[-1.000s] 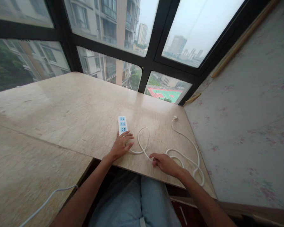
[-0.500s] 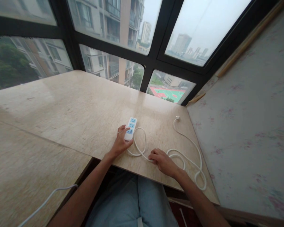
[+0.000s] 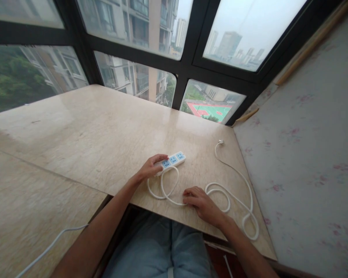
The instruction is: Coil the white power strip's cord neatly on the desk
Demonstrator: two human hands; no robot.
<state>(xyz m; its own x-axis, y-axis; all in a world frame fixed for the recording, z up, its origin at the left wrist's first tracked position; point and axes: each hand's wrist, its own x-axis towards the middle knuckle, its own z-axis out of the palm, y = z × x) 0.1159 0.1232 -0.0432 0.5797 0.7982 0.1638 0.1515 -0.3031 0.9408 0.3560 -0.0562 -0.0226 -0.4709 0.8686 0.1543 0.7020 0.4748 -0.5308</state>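
Note:
A white power strip (image 3: 176,159) with blue socket faces lies slantwise near the front of the stone ledge, its far end pointing right. My left hand (image 3: 153,166) is closed around its near end, thumb on one side and fingers on the other. From that end the white cord (image 3: 162,184) loops over the ledge towards my right hand (image 3: 197,199), whose curled fingers pinch it. Beyond, the cord lies in loose coils to the right, ending in a plug (image 3: 220,142) near the wall.
The marble-patterned ledge (image 3: 104,127) runs up to dark-framed windows (image 3: 139,61). A flower-papered wall (image 3: 301,173) borders it on the right. Another white cable (image 3: 55,241) crosses the lower left surface. My legs (image 3: 162,247) are below the front edge.
The power strip has turned clockwise in my left hand, from nearly upright in view to pointing right. The cord loop beside it has shifted. My right hand stays on the cord.

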